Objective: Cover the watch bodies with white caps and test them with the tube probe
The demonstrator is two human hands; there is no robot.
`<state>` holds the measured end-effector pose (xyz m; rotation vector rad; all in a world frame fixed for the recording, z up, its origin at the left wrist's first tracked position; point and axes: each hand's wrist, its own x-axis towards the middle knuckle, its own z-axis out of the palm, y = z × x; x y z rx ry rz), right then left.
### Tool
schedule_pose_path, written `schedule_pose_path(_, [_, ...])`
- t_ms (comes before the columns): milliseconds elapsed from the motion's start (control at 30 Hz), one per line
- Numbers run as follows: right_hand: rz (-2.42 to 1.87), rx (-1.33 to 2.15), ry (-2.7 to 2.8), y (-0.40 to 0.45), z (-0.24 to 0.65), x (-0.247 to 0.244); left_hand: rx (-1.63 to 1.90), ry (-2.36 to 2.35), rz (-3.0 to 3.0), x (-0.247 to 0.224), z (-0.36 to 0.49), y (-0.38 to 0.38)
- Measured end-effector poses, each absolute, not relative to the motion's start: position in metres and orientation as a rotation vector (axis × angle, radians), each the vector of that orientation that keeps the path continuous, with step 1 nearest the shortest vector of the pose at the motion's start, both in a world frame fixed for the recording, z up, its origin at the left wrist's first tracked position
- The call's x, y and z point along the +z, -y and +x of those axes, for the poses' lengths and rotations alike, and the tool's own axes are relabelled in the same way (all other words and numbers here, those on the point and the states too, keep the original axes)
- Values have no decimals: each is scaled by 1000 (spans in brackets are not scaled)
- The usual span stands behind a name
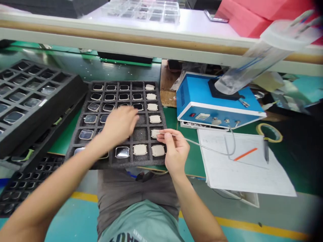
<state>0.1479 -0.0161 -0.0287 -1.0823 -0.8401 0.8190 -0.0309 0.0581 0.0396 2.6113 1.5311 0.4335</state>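
Observation:
A black foam tray [121, 166] with a grid of pockets lies before me, holding square watch cases. Most cases have dark glass faces, like the watch case [122, 152] in the front row; the right column has pale ones, such as the pale watch case [158, 150]. My left hand [119, 122] is over the tray's middle, smeared by motion, its fingertips partly hidden. At the tray's right edge my right hand [176, 149] is closed, pinching a thin clear tube [202, 145] beside a pale watch case [154, 134]. The tube runs to a blue box [202, 97].
More foam trays [42, 104] of watch cases are stacked at the left. Papers [242, 178] with an orange stick [246, 154] and a pen [266, 150] lie right, near a tape roll [269, 132]. A clear cylinder [254, 64] rises from the blue box. A shelf [141, 37] crosses behind.

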Motion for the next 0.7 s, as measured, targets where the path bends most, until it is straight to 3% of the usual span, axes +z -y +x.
schedule_pose_path(133, [-1135,762,836,18,149,-35,448,-1509,2584,54,-24,-131])
schedule_pose_path(233, [-1141,751,827,19,149,-35,467,-1547,2569,53,-20,-145])
schedule_pose_path(333, [-1118,723,825,20,147,-33,604,-1554,2447,47,-16,-121])
schedule_pose_path(433, [-1105,633,889,22,144,-32,880,-1382,1958,35,-10,-68])
schedule_pose_path(567, [-1021,550,1066,24,143,-34,987,-1257,1394,14,1,-8])
schedule_pose_path(700, [-1040,565,1141,26,146,-36,1094,-1259,1277,2,8,5])
